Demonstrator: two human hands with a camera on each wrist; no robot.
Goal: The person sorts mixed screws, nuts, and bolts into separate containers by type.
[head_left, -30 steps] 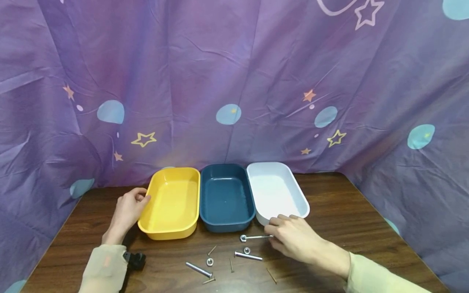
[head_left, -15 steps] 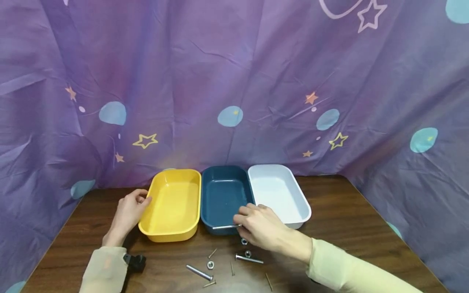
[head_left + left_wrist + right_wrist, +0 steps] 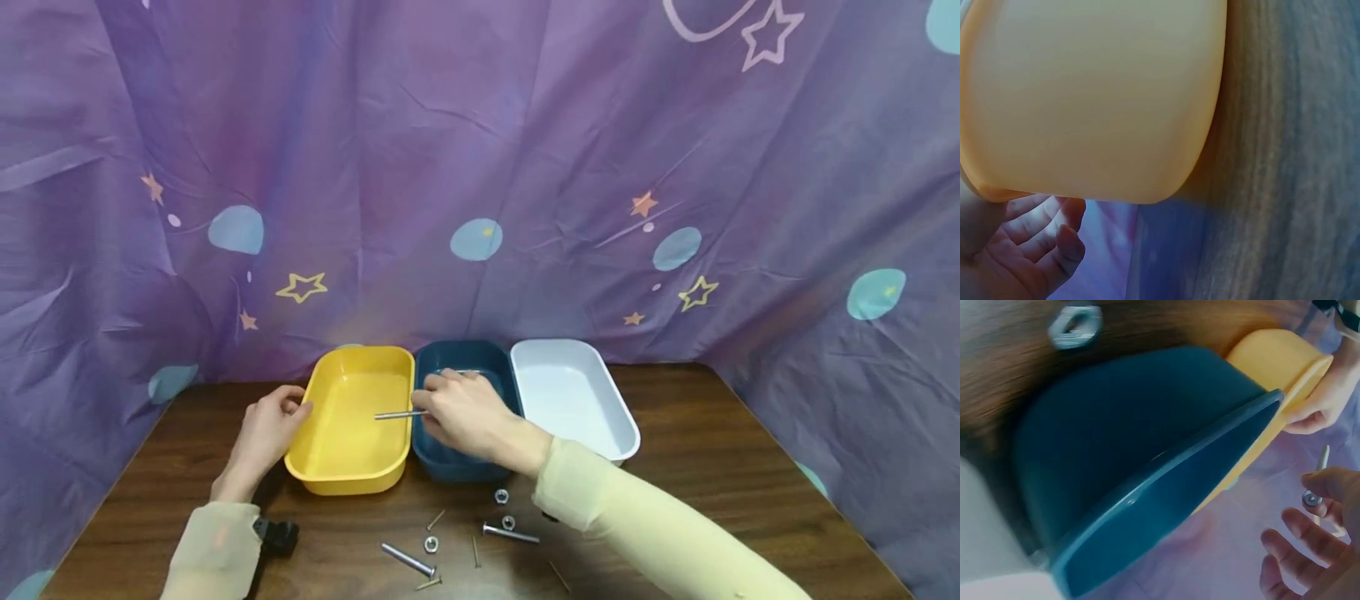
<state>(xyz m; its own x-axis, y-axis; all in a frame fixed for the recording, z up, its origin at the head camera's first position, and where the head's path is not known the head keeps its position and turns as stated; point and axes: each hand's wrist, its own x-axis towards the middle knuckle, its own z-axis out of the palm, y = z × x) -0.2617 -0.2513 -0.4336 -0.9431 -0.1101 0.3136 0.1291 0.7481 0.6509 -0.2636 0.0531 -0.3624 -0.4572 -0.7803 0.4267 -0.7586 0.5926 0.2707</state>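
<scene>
A silver bolt (image 3: 397, 415) is pinched between the thumb and fingers of my right hand (image 3: 467, 417). This hand is over the dark blue tray (image 3: 465, 472), and the bolt's shank points left across the edge of the yellow tray (image 3: 345, 487). In the right wrist view the bolt's head (image 3: 1311, 499) shows at the thumb, with the other fingers spread loosely. My left hand (image 3: 266, 429) holds the yellow tray's left rim, thumb at the rim and fingers along the outer wall. From the left wrist, those fingers (image 3: 1047, 234) appear half curled beside the tray wall.
The white tray (image 3: 626, 433) stands right of the blue one. In front lie hex nuts (image 3: 502, 496), bolts (image 3: 512, 533) and several thin brass-coloured screws (image 3: 476, 551) on the wooden table (image 3: 697, 467). A purple patterned cloth (image 3: 480, 167) hangs behind.
My right hand has picked up the bolt from the table in front of the white tray and carried it left over the blue tray. A nut stays behind. My left hand keeps its place.
</scene>
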